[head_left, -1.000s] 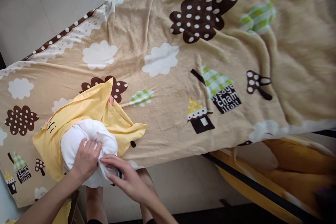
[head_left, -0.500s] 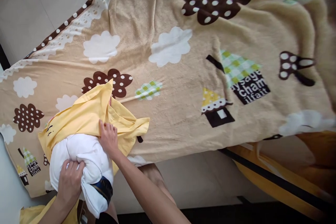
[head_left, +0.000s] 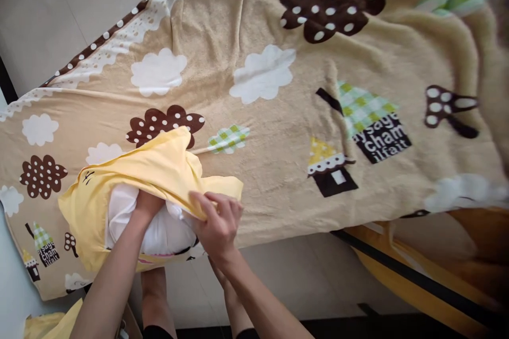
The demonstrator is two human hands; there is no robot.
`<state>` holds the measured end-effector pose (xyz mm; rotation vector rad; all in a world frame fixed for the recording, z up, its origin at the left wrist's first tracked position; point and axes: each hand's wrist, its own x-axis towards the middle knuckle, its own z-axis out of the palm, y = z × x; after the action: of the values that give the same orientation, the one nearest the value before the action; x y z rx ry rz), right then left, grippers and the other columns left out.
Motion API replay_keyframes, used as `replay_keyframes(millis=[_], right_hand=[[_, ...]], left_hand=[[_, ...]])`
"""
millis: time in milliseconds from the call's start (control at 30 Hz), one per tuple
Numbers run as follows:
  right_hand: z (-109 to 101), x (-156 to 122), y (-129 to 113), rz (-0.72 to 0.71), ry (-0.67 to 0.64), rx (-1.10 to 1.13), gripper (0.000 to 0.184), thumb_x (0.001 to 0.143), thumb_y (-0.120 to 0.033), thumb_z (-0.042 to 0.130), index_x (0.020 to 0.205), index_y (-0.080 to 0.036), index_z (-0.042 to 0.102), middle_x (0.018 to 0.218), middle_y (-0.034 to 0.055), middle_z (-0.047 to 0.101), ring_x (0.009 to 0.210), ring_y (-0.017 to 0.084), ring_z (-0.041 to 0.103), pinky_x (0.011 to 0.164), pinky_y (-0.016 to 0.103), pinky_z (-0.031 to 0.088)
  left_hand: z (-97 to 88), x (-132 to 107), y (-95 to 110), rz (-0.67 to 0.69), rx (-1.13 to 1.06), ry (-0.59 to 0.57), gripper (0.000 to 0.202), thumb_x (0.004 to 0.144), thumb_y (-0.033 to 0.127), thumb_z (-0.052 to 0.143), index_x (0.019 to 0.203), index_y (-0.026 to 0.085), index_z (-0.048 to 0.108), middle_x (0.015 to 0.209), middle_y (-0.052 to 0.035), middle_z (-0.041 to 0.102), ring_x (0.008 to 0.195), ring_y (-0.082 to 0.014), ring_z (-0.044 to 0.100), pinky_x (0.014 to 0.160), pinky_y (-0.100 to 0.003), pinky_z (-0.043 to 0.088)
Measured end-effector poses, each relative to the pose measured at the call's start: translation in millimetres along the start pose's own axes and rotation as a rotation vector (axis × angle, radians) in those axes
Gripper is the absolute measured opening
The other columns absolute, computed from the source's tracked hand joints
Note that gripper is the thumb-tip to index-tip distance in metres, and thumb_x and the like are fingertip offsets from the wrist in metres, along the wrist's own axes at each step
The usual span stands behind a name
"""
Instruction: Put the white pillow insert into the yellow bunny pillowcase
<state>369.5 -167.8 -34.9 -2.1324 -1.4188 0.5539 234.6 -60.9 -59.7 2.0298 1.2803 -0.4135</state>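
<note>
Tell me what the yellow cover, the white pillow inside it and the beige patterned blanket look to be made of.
The yellow fabric pillowcase looks like thin, smooth, matte woven cloth, perhaps cotton: it creases sharply where the right hand pinches it. The white stuffed pillow seems soft and filled, bulging round the left hand. The beige printed blanket looks like plush fleece, with a fuzzy nap and soft, rounded folds.

left hand (head_left: 149,204) now inside yellow cover (head_left: 131,175), white pillow (head_left: 159,230) pushed deeper (right hand (head_left: 217,225) regripped edge)
</note>
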Motion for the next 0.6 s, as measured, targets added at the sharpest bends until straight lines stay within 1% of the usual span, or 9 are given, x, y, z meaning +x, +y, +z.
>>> replay_keyframes(millis=[67, 133, 200, 267, 367, 433, 467, 533, 600], right_hand=[[2, -6, 21, 0.126, 0.001, -0.119, 0.050, 0.082, -0.014, 0.047, 0.130, -0.022, 0.061, 0.113, 0.0154, 0.056, 0.105, 0.030, 0.050, 0.090, 0.046, 0.037], [4, -18, 37, 0.203, -0.081, -0.205, 0.067, 0.077, -0.009, 0.046, 0.143, -0.021, 0.048, 0.123, 0.0177, 0.053, 0.107, 0.032, 0.050, 0.089, 0.049, 0.038], [3, -33, 45, 0.215, -0.165, -0.237, 0.072, 0.075, -0.006, 0.046, 0.145, -0.022, 0.045, 0.120, 0.0172, 0.055, 0.103, 0.032, 0.052, 0.085, 0.049, 0.041], [-6, -44, 45, 0.196, -0.170, -0.195, 0.066, 0.075, -0.005, 0.045, 0.138, -0.022, 0.051, 0.109, 0.0137, 0.060, 0.095, 0.028, 0.055, 0.080, 0.045, 0.045], [-33, -45, 32, 0.151, -0.082, -0.003, 0.045, 0.079, -0.004, 0.043, 0.115, -0.023, 0.063, 0.094, 0.0080, 0.063, 0.086, 0.022, 0.059, 0.074, 0.035, 0.049], [-54, -38, 22, 0.120, -0.022, 0.116, 0.034, 0.082, -0.004, 0.044, 0.102, -0.023, 0.065, 0.089, 0.0058, 0.064, 0.082, 0.019, 0.062, 0.072, 0.031, 0.050], [-64, -34, 19, 0.106, 0.012, 0.144, 0.032, 0.083, -0.004, 0.045, 0.099, -0.022, 0.064, 0.088, 0.0052, 0.065, 0.081, 0.018, 0.062, 0.072, 0.030, 0.051], [-78, -28, 15, 0.083, 0.072, 0.146, 0.029, 0.083, -0.002, 0.048, 0.097, -0.022, 0.064, 0.086, 0.0041, 0.065, 0.077, 0.017, 0.063, 0.071, 0.028, 0.051], [-83, -30, 13, 0.072, 0.087, 0.112, 0.025, 0.083, -0.002, 0.050, 0.093, -0.022, 0.063, 0.082, 0.0030, 0.064, 0.072, 0.016, 0.062, 0.068, 0.027, 0.050]], left_hand=[[-6.7, 15, -7, -0.025, -0.059, 0.031, 0.058, 0.089, 0.028, 0.053, 0.147, 0.028, 0.047, 0.142, -0.0079, 0.057, 0.142, -0.0309, 0.038, 0.116, -0.052, 0.032], [-16.2, 23, -14, -0.042, -0.077, 0.088, 0.062, 0.088, 0.029, 0.052, 0.149, 0.029, 0.043, 0.143, -0.0064, 0.056, 0.144, -0.0297, 0.037, 0.118, -0.051, 0.030], [-25.9, 24, -14, -0.053, -0.085, 0.121, 0.062, 0.089, 0.032, 0.052, 0.150, 0.030, 0.042, 0.142, -0.0052, 0.057, 0.144, -0.0285, 0.037, 0.119, -0.050, 0.030], [-32.2, 17, -4, -0.057, -0.088, 0.127, 0.061, 0.089, 0.039, 0.054, 0.149, 0.031, 0.044, 0.138, -0.0040, 0.061, 0.142, -0.0281, 0.040, 0.119, -0.049, 0.032], [-30.0, -19, 29, -0.023, -0.061, 0.105, 0.053, 0.090, 0.051, 0.055, 0.137, 0.027, 0.057, 0.123, -0.0070, 0.069, 0.132, -0.0307, 0.051, 0.114, -0.050, 0.038], [-19.7, -58, 51, 0.080, -0.017, 0.134, 0.045, 0.094, 0.048, 0.051, 0.127, 0.021, 0.065, 0.116, -0.0115, 0.071, 0.122, -0.0313, 0.059, 0.112, -0.051, 0.040], [-12.1, -78, 59, 0.169, 0.009, 0.174, 0.042, 0.096, 0.042, 0.048, 0.127, 0.019, 0.064, 0.119, -0.0135, 0.070, 0.122, -0.0307, 0.059, 0.113, -0.051, 0.039], [6.6, -108, 65, 0.342, 0.047, 0.234, 0.043, 0.097, 0.031, 0.047, 0.137, 0.018, 0.057, 0.136, -0.0144, 0.061, 0.131, -0.0296, 0.053, 0.117, -0.051, 0.033], [27.7, -115, 60, 0.393, 0.056, 0.164, 0.047, 0.096, 0.028, 0.049, 0.144, 0.024, 0.050, 0.147, -0.0107, 0.052, 0.137, -0.0290, 0.048, 0.118, -0.051, 0.032]])
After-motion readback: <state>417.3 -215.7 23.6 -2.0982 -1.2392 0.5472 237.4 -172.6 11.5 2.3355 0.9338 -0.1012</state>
